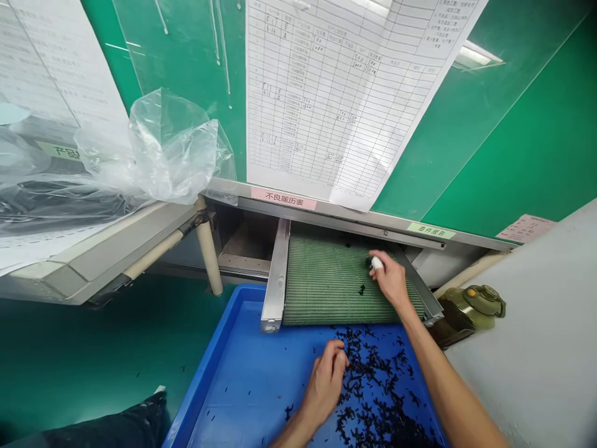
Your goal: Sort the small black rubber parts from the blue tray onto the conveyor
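Note:
My right hand (pixel 390 279) is over the green conveyor belt (pixel 321 280), its fingers closed in a pinch, with a white cover on one finger. A small black part (pixel 368 262) shows at its fingertips. Another clump of black parts (pixel 362 290) lies on the belt just below. Over the blue tray (pixel 252 348), my left hand (pixel 325 378) has its fingers curled closed; whatever is in them is hidden. Many loose black parts (pixel 368 367) are strewn across the tray's right side, beside that hand.
Metal rails (pixel 277 274) edge the belt, whose end overhangs the tray. Plastic bags (pixel 170 149) lie on a bench (pixel 107 249) at left. A green bottle (pixel 480 305) stands at right. Behind hangs a green board with a paper form (pixel 345 93).

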A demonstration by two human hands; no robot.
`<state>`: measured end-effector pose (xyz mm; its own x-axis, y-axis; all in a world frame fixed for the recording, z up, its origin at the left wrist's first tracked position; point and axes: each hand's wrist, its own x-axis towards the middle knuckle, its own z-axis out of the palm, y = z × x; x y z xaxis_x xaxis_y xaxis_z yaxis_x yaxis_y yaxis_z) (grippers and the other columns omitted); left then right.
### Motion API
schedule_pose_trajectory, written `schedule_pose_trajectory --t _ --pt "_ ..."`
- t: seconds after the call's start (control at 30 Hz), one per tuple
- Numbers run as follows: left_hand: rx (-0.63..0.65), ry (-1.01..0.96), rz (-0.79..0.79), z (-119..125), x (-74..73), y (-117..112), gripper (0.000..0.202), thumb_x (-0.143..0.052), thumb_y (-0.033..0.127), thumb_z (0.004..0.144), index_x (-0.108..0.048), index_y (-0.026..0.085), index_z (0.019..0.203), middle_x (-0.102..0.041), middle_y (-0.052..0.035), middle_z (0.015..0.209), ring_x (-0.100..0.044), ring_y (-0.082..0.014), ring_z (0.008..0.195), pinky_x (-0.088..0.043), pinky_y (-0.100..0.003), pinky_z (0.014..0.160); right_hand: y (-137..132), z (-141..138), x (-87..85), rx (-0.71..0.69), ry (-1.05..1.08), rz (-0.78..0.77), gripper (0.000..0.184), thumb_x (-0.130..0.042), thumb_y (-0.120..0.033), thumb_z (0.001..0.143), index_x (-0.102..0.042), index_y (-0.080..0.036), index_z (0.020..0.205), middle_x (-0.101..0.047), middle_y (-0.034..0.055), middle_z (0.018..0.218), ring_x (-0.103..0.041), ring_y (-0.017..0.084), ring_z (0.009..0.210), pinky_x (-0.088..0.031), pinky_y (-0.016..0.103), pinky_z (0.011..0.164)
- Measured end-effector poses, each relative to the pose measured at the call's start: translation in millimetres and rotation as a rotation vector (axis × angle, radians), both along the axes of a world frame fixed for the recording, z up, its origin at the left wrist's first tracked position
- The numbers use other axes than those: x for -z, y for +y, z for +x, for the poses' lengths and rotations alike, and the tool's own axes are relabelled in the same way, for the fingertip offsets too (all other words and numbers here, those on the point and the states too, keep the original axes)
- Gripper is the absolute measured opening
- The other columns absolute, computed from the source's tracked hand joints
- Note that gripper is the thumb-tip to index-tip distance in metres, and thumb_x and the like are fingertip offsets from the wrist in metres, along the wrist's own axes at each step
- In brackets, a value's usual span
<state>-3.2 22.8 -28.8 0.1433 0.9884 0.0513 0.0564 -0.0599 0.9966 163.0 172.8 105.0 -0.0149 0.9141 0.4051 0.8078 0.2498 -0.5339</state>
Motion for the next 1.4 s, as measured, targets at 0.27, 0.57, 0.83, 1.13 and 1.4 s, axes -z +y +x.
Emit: schedule_pose_trajectory --t 0.27,0.57,0.83,1.13,1.4 --pt "0.036 -0.418 -0.249 4.6 5.7 14.3 0.054 -0.04 0.067 0.08 -0.052 0.017 0.094 -0.045 0.0062 0.052 -0.034 -0.0079 0.041 -0.021 -0.021 0.041 -146.5 -42.7 63.3 -0.249 0.427 -0.581 0.041 -0.037 -0.018 0.074 -0.062 -0.013 0.106 -0.061 0.0 0.06 -0.057 0.013 0.05 -0.047 0.025 0.052" --pt "-0.066 -0.21 -0.141 3.6 12.6 9.7 0.039 -0.051 0.056 0.079 -0.055 0.021 0.096 -0.056 0.0016 0.065 -0.05 -0.0151 0.062 -0.037 -0.025 0.057 -156.3 -37.6 79.7 -0.254 0.139 -0.461 0.034 -0.041 -0.013 0.073 -0.064 -0.022 0.096 -0.059 -0.0007 0.071 -0.054 0.014 0.066 -0.042 0.025 0.063" --pt "0.014 -0.336 -0.188 4.8 7.4 6.7 0.044 -0.046 0.061 0.081 -0.055 0.02 0.097 -0.052 0.0031 0.066 -0.048 -0.0118 0.057 -0.037 -0.023 0.052 -153.0 -43.5 90.5 -0.173 0.336 -0.492 0.022 -0.037 -0.026 0.084 -0.057 -0.018 0.079 -0.05 -0.0054 0.048 -0.047 0.01 0.042 -0.036 0.02 0.046" --pt "0.093 -0.562 -0.394 7.9 -4.7 11.3 0.051 -0.069 0.054 0.066 -0.058 0.012 0.093 -0.052 0.005 0.053 -0.045 -0.0075 0.037 -0.033 -0.02 0.037 -94.0 22.4 15.0 -0.18 -0.264 -0.14 0.032 -0.038 -0.01 0.077 -0.058 -0.023 0.098 -0.062 0.005 0.101 -0.057 0.019 0.091 -0.042 0.03 0.081" --pt "0.063 -0.692 -0.5 4.0 -7.5 11.6 0.022 -0.07 0.032 0.067 -0.057 0.016 0.077 -0.06 -0.003 0.08 -0.055 -0.0111 0.065 -0.043 -0.022 0.053 83.1 43.3 -0.8 0.1 -0.352 -0.052 0.039 -0.044 -0.009 0.08 -0.058 -0.015 0.116 -0.062 0.0107 0.114 -0.055 0.024 0.108 -0.041 0.034 0.092"
